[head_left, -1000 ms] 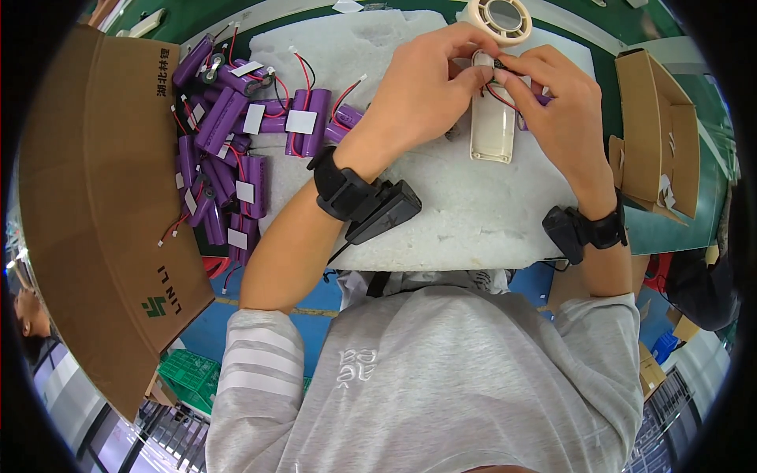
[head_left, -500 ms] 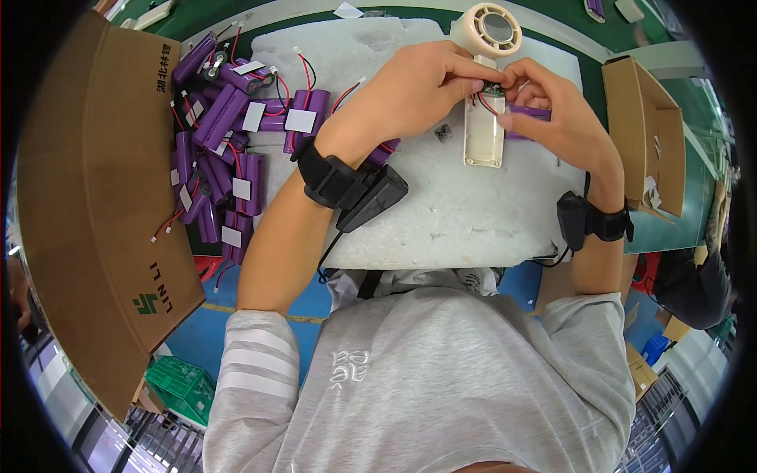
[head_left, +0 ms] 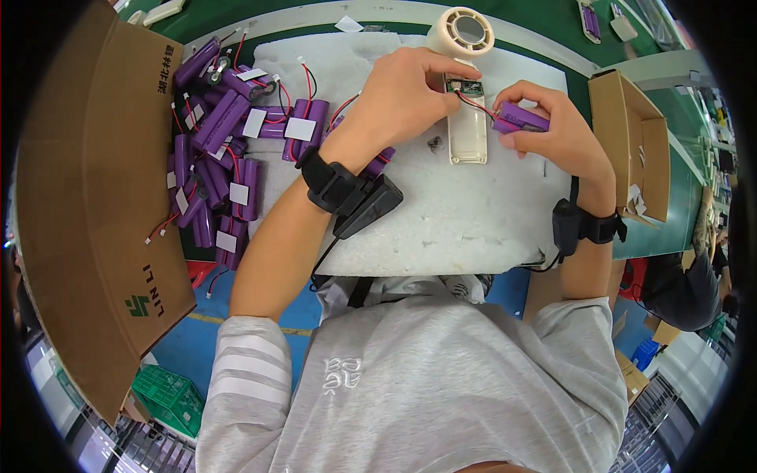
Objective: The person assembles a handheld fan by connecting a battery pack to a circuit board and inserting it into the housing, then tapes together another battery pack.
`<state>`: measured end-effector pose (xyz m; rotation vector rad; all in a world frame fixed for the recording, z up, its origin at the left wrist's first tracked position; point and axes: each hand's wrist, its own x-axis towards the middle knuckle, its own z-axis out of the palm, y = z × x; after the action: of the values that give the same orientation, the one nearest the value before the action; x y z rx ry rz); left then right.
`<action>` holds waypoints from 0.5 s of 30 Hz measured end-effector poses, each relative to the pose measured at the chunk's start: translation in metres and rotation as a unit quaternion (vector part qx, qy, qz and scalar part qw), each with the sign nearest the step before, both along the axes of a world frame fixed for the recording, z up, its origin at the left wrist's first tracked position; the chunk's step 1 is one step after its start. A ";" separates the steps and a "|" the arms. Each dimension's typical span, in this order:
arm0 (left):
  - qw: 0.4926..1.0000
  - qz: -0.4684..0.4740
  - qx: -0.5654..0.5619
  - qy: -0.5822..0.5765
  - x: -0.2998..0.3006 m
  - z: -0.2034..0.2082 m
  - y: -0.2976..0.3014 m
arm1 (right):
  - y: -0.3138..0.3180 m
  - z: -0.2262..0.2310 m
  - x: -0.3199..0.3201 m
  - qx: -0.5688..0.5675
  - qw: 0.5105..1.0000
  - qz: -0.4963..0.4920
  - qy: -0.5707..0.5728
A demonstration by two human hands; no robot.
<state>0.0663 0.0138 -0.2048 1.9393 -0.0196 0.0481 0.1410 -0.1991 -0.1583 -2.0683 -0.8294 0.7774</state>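
Right hand drawn back, one purple battery pack held, one fan

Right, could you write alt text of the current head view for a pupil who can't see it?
A person's left hand touches the open handle of a cream fan, while the right hand holds a purple battery, with red and black wires running between handle and battery. Beneath is a white foam slab; a pile of purple batteries lies to the left.
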 end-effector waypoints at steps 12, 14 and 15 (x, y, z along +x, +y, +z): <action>0.998 -0.007 0.048 -0.049 -0.001 -0.002 0.003 | -0.011 -0.010 0.013 0.174 0.937 0.119 0.279; 0.996 -0.013 0.058 -0.059 0.000 -0.002 0.004 | -0.011 -0.011 0.017 0.200 0.921 0.099 0.319; 0.995 -0.020 0.069 -0.069 0.000 -0.002 0.004 | -0.011 -0.011 0.018 0.212 0.912 0.089 0.339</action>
<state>0.0666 0.0177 -0.2064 2.0691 -0.1567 0.1576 0.1585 -0.2104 -0.1694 -1.2199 -0.7032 1.1983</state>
